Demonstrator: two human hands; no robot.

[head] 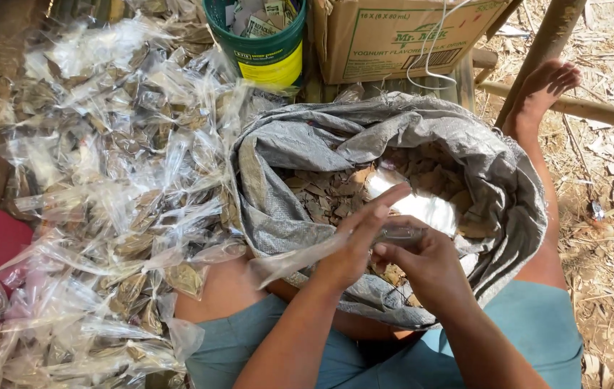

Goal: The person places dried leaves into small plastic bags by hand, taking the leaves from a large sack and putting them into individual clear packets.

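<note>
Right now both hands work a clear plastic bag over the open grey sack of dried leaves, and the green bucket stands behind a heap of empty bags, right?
Not quite. In the head view the heaped bags are filled with dried leaves, not empty.

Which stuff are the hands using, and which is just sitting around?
Using: left hand and right hand hold a clear bag over the grey sack of dry leaves.
Sitting around: filled bags, green bucket, cardboard box.
</note>
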